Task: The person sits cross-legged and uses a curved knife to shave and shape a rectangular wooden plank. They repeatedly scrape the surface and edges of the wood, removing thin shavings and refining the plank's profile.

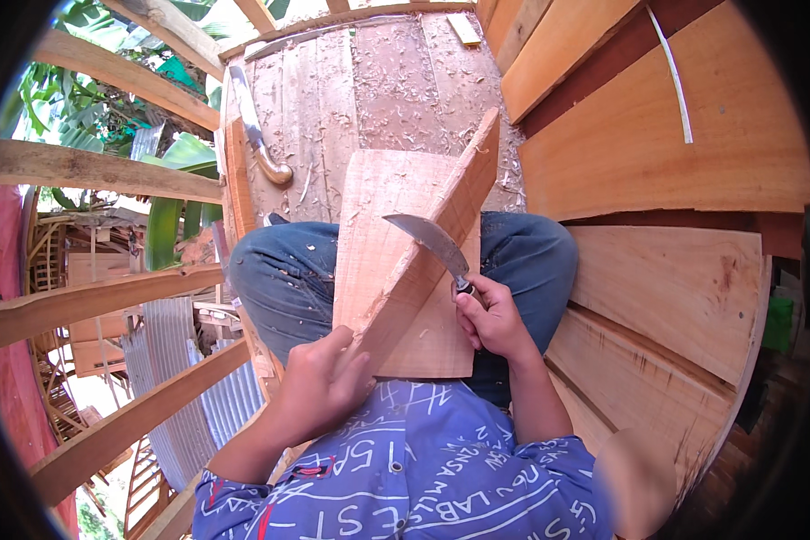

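A curved, hooked knife (435, 241) is gripped by its handle in my right hand (497, 319). Its blade crosses the upper edge of a wooden plank (412, 304), tip pointing left; whether it touches the wood I cannot tell. That plank is tilted on its edge and slants from near my belly up to the far right. My left hand (322, 382) is closed around its near end, with the fingers slightly blurred. Beneath it, a wide, flat board (378, 193) rests across my crossed legs, with a few shavings on it.
A machete (254, 135) with a wooden handle lies beyond my left knee. Wood shavings litter the plank floor (391, 76), where a small wood piece (463, 29) lies. Slatted railing (108, 171) borders the left; a board wall (657, 171) stands close on the right.
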{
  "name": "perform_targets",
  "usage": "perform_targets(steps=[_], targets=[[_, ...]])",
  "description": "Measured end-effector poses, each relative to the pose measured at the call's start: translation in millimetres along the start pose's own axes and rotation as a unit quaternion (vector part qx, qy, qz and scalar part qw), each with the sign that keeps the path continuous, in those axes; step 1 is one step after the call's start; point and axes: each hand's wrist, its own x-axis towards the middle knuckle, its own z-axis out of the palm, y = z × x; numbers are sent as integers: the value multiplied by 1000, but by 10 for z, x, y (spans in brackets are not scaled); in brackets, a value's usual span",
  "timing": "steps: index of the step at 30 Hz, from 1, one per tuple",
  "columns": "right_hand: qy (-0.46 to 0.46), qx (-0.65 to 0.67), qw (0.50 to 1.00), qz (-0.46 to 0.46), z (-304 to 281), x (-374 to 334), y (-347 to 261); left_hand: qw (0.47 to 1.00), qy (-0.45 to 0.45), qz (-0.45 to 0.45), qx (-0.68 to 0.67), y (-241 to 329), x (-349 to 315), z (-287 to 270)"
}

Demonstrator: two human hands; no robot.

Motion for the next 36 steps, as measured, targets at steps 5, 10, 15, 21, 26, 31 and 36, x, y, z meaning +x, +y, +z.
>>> perform_targets(steps=[5, 10, 15, 21, 26, 31, 36], targets=[[-135, 42, 986, 85, 4, -40, -50, 1000, -5, 10, 21, -13, 17, -4], [-85, 74, 992, 51, -55, 22, 15, 1000, 18, 22, 10, -38, 4, 31], [-60, 64, 994, 57, 13, 5, 52, 1000, 3, 15, 22, -25, 22, 9], [48, -75, 995, -54, 239, -18, 116, 1000, -1, 9, 20, -24, 35, -3], [-43, 16, 997, 64, 153, -28, 19, 1000, 1, 7, 21, -16, 30, 0], [-139, 44, 986, 86, 12, -27, -41, 1000, -4, 7, 30, 48, 16, -12], [-69, 70, 994, 42, -1, 13, 75, 999, -5, 24, 29, 11, 23, -3]])
